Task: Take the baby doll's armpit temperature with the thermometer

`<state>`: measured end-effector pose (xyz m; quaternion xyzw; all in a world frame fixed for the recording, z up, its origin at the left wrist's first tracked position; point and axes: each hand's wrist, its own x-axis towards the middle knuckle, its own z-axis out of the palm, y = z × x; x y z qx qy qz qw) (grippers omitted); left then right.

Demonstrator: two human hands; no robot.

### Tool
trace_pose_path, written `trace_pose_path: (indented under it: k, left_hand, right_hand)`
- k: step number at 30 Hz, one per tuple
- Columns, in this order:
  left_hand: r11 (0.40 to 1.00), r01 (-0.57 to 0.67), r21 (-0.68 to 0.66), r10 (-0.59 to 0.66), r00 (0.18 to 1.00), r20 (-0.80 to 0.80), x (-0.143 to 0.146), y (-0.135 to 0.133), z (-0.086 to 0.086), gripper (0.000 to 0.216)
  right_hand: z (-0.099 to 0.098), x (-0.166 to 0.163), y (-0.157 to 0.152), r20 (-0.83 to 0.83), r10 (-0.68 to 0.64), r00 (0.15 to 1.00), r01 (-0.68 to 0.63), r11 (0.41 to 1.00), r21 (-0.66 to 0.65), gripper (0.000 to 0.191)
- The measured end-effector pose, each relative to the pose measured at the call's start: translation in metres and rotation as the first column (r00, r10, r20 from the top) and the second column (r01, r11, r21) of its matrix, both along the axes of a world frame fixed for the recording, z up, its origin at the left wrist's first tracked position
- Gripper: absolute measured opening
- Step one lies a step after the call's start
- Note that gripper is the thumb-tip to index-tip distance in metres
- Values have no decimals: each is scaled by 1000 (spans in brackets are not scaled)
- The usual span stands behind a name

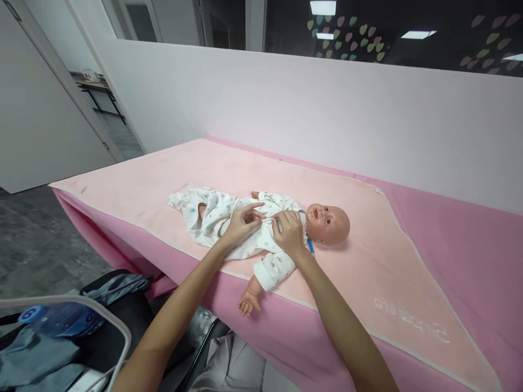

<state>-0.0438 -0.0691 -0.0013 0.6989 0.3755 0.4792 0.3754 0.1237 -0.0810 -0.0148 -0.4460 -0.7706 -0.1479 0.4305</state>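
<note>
A baby doll [330, 224] lies on its back, its head to the right, dressed in a white patterned romper [253, 244]. At the chest, a thin white tie [267, 219] of the garment runs between my two hands. My left hand [242, 222] pinches one end between thumb and fingers, with its index finger stretched out. My right hand [289, 231] is closed on the tie's other side, resting close to the doll's neck; its fingertips are partly hidden. The doll's near arm [250, 296] hangs over the table edge.
A pale pink mat [351, 288] covers the table over a darker pink cloth [486, 234]. Behind it rises a white wall [286, 109]. At lower left, a chair [134, 305] holds clothing and a water bottle [65, 320]. A blue strip [311, 246] shows by the doll's neck.
</note>
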Motion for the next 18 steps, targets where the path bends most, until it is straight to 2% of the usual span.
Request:
trace_pose_path:
  k: [3,7,12,18]
  left_hand:
    - [998,-70,7,70,998,-4,-11,-10,-5,38]
    - [976,-180,120,190,979,-78,-32,-25,-12,23]
    - [959,-155,239,192,971,-140,-40,-31,-17,20]
    - [958,-145,246,184,973,-141,-36,-31,-17,21]
  right_hand:
    - [1,0,-1,-8,15,1000,-15,1000,6,10]
    - [2,0,-2,-2,32,999,-32,999,41,13]
    - [3,-2,-4,45,42,998,-46,995,90,17]
    - [3,-2,-6,59,74,996,-75,997,23,14]
